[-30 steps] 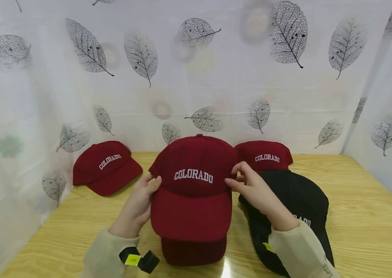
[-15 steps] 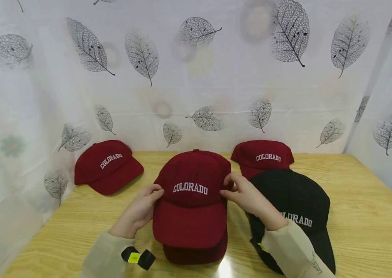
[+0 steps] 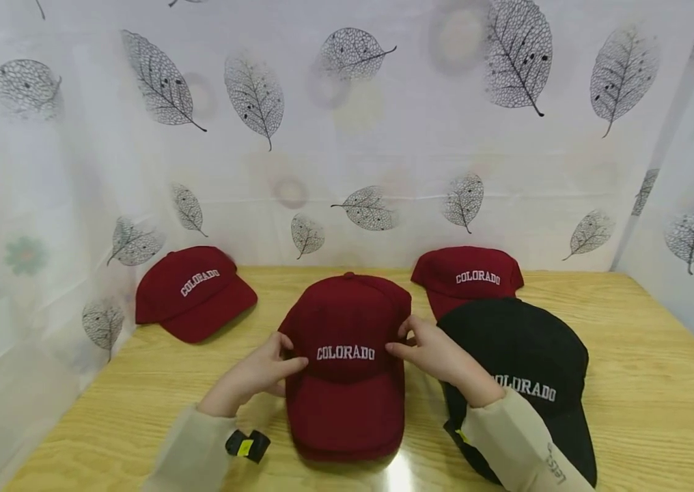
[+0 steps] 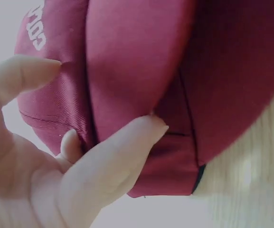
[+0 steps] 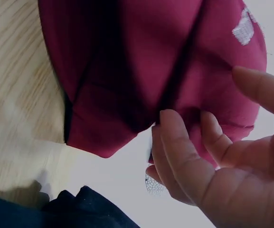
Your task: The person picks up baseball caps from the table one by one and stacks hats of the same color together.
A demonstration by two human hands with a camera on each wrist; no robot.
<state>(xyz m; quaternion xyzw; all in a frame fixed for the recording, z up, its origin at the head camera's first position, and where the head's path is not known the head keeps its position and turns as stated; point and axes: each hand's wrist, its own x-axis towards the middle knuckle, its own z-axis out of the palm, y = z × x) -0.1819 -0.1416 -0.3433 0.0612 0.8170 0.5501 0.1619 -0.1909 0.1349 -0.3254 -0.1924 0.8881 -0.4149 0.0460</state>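
Note:
A dark red baseball cap (image 3: 347, 314) with white COLORADO lettering sits over a second red cap (image 4: 231, 71), their brims nearly lined up toward me. My left hand (image 3: 257, 372) holds the upper cap at its left side, thumb on the crown beside the lettering. In the left wrist view, another finger reaches the upper brim's edge, close against the lower cap. My right hand (image 3: 436, 355) grips the upper cap's right side, thumb at the front and fingers around the side. The lower cap's crown is mostly hidden.
Another red cap (image 3: 193, 294) lies at the back left of the wooden table (image 3: 648, 383). At the back right a red cap (image 3: 473, 273) stands behind a black cap (image 3: 519, 348), which my right forearm partly covers. A leaf-printed curtain (image 3: 347, 137) hangs behind.
Both hands have lowered the upper red cap toward me onto the lower one, whose brim is now almost covered. My left thumb has shifted further onto the crown's front.

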